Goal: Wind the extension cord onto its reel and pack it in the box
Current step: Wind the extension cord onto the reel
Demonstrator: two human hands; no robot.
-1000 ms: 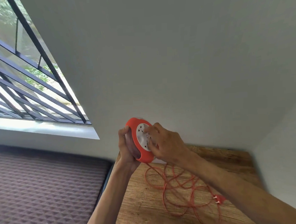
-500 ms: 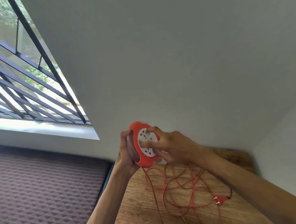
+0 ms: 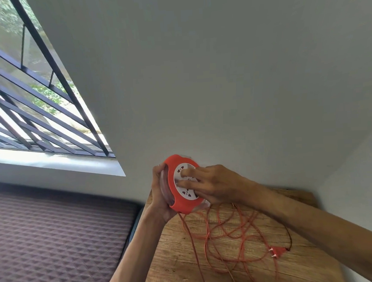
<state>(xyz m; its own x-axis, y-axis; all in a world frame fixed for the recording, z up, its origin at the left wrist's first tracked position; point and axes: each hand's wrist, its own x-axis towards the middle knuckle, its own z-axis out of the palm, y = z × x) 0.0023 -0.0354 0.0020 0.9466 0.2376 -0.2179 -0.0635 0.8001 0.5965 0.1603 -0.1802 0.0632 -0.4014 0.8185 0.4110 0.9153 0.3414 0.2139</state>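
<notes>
Grey walls [image 3: 220, 74], a barred window [image 3: 27, 95], a wooden table [image 3: 176, 260], daylight.

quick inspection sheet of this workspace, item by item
surface: wooden table, bare grain at its left edge, set in a corner of the room
job's things: orange reel held up above the table, white socket face toward the camera; no box in view
clutter: nothing seen
grippers: left hand grips the reel's rim from behind; right hand has fingers on the socket face
cables: orange cord hangs from the reel and lies in loose loops on the table, plug at the far end
surroundings: grey wall, barred window, quilted mattress
</notes>
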